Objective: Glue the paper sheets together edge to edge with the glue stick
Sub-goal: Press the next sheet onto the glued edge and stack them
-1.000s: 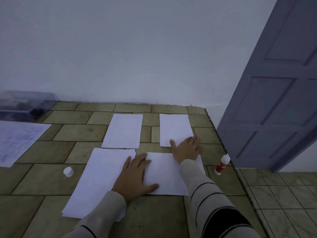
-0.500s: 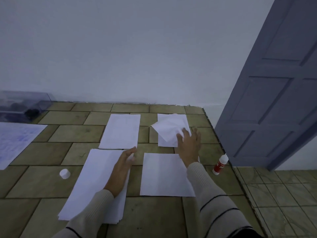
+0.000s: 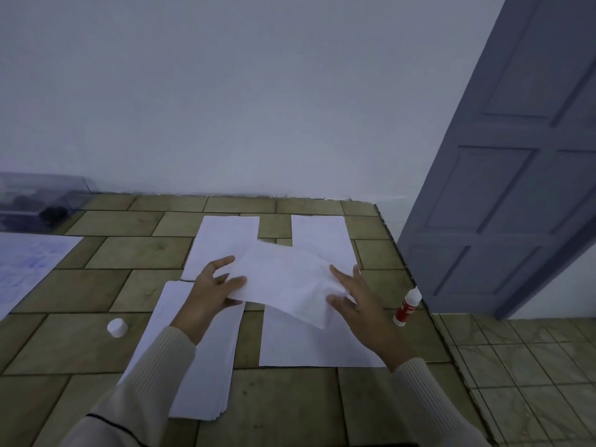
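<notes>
A white paper sheet [image 3: 283, 279] hangs tilted above the tiled floor, held at both ends. My left hand [image 3: 209, 291] pinches its left edge with thumb on top. My right hand [image 3: 354, 301] holds its right end, fingers spread over it. Under it lie a single sheet [image 3: 306, 343] at the near right, a stack of sheets [image 3: 193, 366] at the near left, and two far sheets [image 3: 222, 240] [image 3: 319, 233]. The glue stick [image 3: 407, 306], red with a white top, stands uncapped to the right. Its white cap [image 3: 117, 327] lies at the left.
A grey-blue door [image 3: 500, 188] stands open at the right, beside the step edge [image 3: 419, 304] of the tiled platform. A written-on sheet [image 3: 25, 266] lies at the far left, with a clear plastic box [image 3: 38, 201] by the wall behind it.
My right hand lifted a sheet from the far right pile and brought it nearer. My left hand left the stack and took hold of that sheet's left edge.
</notes>
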